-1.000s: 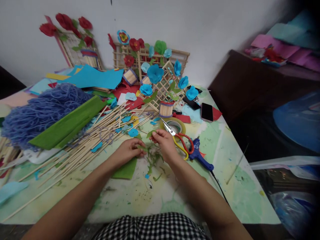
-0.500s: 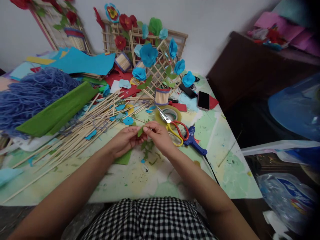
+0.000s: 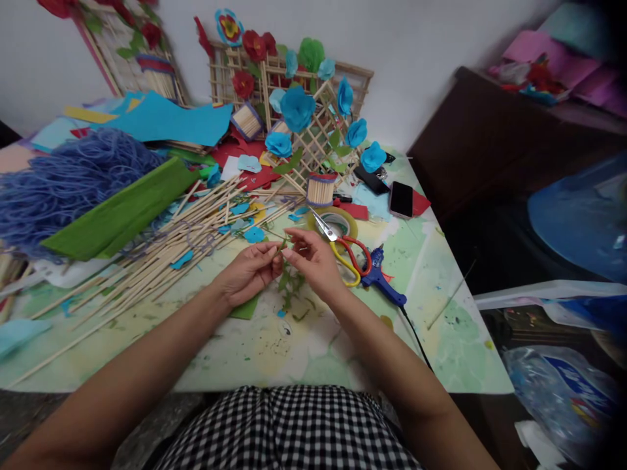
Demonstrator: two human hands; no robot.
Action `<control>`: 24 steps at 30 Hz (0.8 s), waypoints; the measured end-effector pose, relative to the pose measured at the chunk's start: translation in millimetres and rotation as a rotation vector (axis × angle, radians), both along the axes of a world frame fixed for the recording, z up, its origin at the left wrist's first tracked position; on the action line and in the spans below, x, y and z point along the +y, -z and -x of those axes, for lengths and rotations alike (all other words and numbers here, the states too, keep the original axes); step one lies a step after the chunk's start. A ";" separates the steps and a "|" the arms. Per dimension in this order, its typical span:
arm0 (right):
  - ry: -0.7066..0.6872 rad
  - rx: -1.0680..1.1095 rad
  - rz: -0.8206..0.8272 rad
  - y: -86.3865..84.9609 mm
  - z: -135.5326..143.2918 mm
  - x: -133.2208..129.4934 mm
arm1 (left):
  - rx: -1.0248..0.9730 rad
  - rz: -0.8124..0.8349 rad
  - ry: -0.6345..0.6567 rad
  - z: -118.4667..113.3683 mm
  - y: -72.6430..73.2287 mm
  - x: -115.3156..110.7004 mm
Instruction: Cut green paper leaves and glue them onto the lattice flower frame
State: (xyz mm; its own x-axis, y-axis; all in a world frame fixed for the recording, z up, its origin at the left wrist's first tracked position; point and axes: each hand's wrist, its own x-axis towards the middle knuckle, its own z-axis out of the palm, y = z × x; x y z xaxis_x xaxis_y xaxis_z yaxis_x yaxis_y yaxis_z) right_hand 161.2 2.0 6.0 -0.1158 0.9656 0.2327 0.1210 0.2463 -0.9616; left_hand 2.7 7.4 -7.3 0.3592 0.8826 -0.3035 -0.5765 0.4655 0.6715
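Since the earlier frames the two hands have been drawn together and lifted a little, and the small green leaf piece (image 3: pixel 283 251) is now pinched between them instead of being held at the right fingertips alone. The left hand (image 3: pixel 247 273) is closed loosely, its fingertips on the piece; the right hand (image 3: pixel 313 261) is closed on its other end, just above the desk (image 3: pixel 441 339). The step in hand is judged to be the shaping of a leaf. Green scraps (image 3: pixel 291 287) lie directly beneath. Just beyond the right hand lie the scissors (image 3: pixel 343 251) and the glue gun (image 3: pixel 385 281). A steady pinch and a small twist would be called for next. Farther off lie skewers (image 3: pixel 161 261) and the trellis (image 3: pixel 308 130).
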 end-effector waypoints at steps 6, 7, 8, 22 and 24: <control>0.403 -0.787 -0.111 6.8 -57.7 -5.2 | 0.218 0.015 -0.230 2.0 6.1 3.0; 0.439 -0.883 -0.095 8.1 -64.2 -6.9 | 0.237 0.011 -0.251 2.4 6.7 3.5; 0.455 -0.945 -0.082 9.4 -68.3 -8.7 | 0.246 0.011 -0.261 2.7 7.0 3.8; 0.462 -0.458 0.024 11.2 -71.2 -14.6 | 0.160 0.100 -0.225 1.9 1.7 1.0; 0.405 -0.129 0.071 11.4 -62.0 -16.1 | 0.152 0.107 -0.176 -1.3 1.5 -3.0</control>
